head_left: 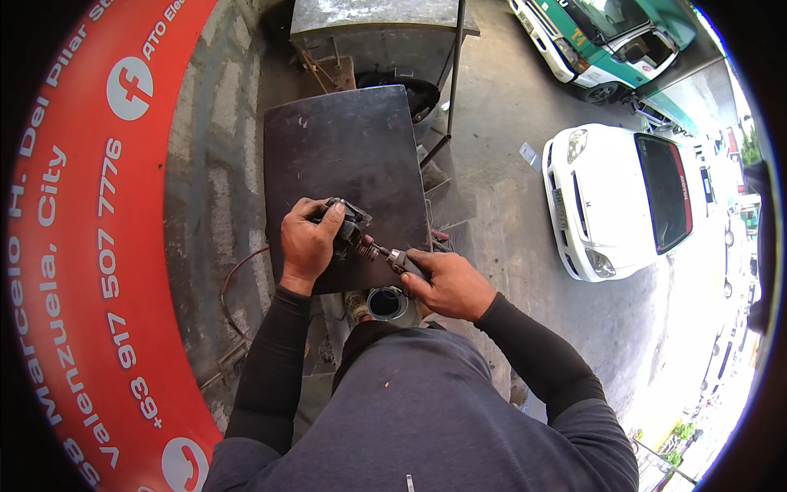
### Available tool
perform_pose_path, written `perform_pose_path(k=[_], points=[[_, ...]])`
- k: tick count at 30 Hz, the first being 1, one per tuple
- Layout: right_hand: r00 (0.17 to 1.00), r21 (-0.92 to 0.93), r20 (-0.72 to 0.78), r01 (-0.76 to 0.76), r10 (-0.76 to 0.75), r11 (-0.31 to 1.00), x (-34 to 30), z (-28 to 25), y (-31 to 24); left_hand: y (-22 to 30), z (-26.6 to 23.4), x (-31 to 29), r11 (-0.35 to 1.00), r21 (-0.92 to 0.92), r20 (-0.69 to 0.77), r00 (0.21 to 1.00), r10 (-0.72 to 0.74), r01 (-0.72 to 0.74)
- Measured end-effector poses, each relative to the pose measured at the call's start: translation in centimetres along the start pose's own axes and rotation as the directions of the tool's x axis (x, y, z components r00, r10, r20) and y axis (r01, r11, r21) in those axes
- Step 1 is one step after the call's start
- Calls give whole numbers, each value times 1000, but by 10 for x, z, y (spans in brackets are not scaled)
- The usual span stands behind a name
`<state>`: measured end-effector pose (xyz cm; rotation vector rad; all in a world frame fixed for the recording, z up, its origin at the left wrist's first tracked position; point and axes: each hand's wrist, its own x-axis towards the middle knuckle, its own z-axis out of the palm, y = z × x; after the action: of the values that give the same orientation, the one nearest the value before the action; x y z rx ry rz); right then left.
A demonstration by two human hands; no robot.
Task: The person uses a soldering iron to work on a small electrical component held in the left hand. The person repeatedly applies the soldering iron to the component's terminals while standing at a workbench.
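Above the near part of a dark metal tabletop (344, 156), my left hand (308, 244) is closed round a dark, blackened metal machine part (352, 221), thumb on top. My right hand (449, 285) grips a slim grey hand tool (398, 261) with a metallic front end, pointing left. Between the two hands, a reddish-brown and silver shaft-like piece (369, 248) meets the tool's tip. Whether this piece belongs to the part or to the tool, I cannot tell. Just below the table's near edge stands a round can (387, 302) with a dark inside.
A large red sign (123, 246) curves along the left, beside a worn wall (215, 148). A thin reddish cable (229, 279) hangs left of the table. Beyond it stands a metal cabinet (369, 20). A white car (611, 201) and a green-and-white truck (590, 49) are at right.
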<state>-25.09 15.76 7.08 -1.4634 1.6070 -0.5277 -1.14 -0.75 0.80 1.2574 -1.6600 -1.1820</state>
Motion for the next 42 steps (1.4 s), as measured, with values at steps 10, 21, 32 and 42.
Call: perform_pose_path(k=[10,21,32,42], points=[[999,-31,-37,-2,1,1000,-5,5,0,1,0,2,999,34,9,1000,-19,19],[998,-73,-43,41,-45,996,-8,8,3,0,1,4,998,69,-2,1000,-12,12],[998,-51,-67,15,-19,999,-7,4,3,0,3,4,998,49,-9,999,-31,32],[998,-51,-19,53,-54,997,-10,12,3,-18,-11,-15,980,-187,29,997,74,-67]])
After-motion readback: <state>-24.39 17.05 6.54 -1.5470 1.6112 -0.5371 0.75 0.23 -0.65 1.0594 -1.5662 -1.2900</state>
